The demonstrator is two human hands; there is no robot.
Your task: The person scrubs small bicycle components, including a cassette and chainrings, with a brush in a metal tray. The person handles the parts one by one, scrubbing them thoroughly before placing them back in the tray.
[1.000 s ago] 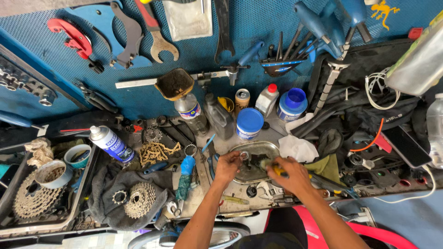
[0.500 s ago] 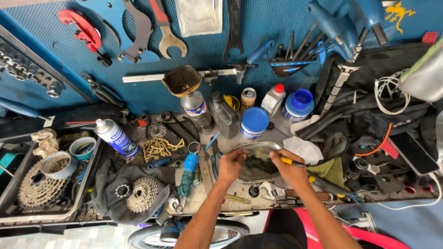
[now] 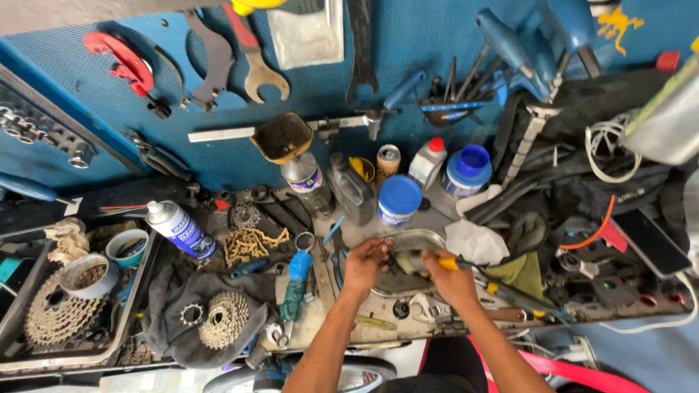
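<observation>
Both of my hands work over a shallow metal pan [image 3: 424, 236] in the middle of a cluttered bench. My left hand [image 3: 364, 263] pinches a small dark part at the pan's near left rim; what the part is I cannot tell. My right hand [image 3: 448, 278] grips a yellow-handled tool [image 3: 450, 263] whose tip points left toward that part. Both forearms come up from the bottom edge.
Behind the pan stand a blue-lidded tub [image 3: 399, 198], an open blue tub [image 3: 468, 167], bottles and a spray can [image 3: 179, 228]. A bike chain [image 3: 251, 244] and cassette sprockets [image 3: 223, 319] lie left. Wrenches hang on the blue pegboard [image 3: 313, 80]. A white rag [image 3: 476, 241] lies right.
The view has shifted slightly lower and closer. Both hands stay at the pan, the left one now pressed nearer the rim and the right hand's tool turned toward it.
</observation>
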